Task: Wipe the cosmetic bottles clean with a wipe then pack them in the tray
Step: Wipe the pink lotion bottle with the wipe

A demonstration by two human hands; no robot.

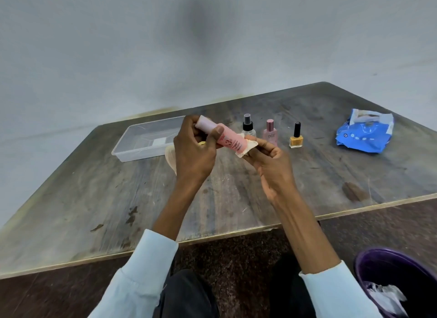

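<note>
While my left hand (192, 149) grips the pink bottle (222, 136) near its capped end, holding it tilted above the table (236, 194), my right hand (269, 159) pinches the wipe (246, 147) folded round the bottle's lower end. At ten o'clock from my hands lies the clear tray (146, 137). At two o'clock stand a clear spray bottle (248, 126), a pink perfume bottle (270, 133) and a yellow nail polish bottle (296, 136) in a row, apart from each other. Farther toward three o'clock lies the blue wipes packet (364, 133). At five o'clock, on the floor, sits a purple bin (378, 265) with crumpled white material inside
</note>
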